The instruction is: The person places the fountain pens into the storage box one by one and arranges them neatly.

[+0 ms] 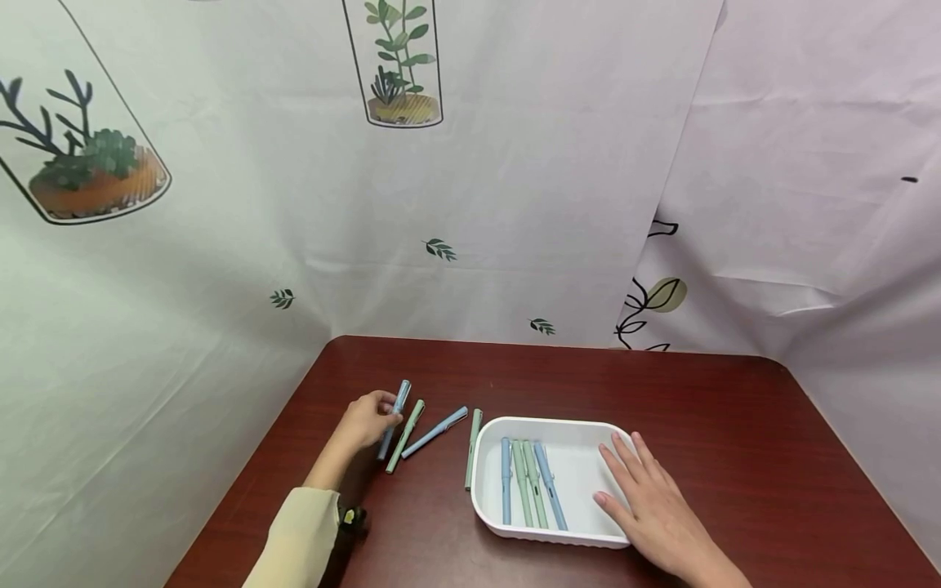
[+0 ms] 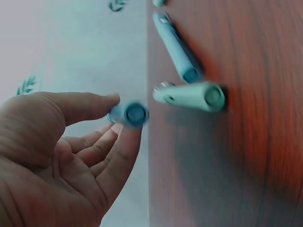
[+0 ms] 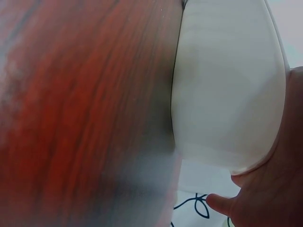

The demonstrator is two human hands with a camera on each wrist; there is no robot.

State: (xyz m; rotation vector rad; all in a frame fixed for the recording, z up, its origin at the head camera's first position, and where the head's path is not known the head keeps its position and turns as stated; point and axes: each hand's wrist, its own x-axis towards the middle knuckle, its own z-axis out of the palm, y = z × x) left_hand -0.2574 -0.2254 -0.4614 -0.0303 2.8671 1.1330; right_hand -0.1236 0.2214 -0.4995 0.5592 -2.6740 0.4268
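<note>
My left hand (image 1: 370,419) pinches a blue pen (image 2: 135,114) between thumb and fingers; in the left wrist view its end faces the camera. Just right of it lie a green pen (image 1: 406,437) and another blue pen (image 1: 435,432). One more green pen (image 1: 473,449) lies along the left side of a white tray (image 1: 591,445). Inside that tray, toward its left, are two blue pens and two green pens (image 1: 535,483), side by side. With fingers spread, my right hand (image 1: 657,505) rests on the tray's right rim.
The dark red wooden table (image 1: 764,457) reaches back to a white cloth (image 1: 515,204) printed with plants. Another cloth wall stands at the left. A dark band with a small yellow-green piece (image 1: 351,517) is on my left wrist.
</note>
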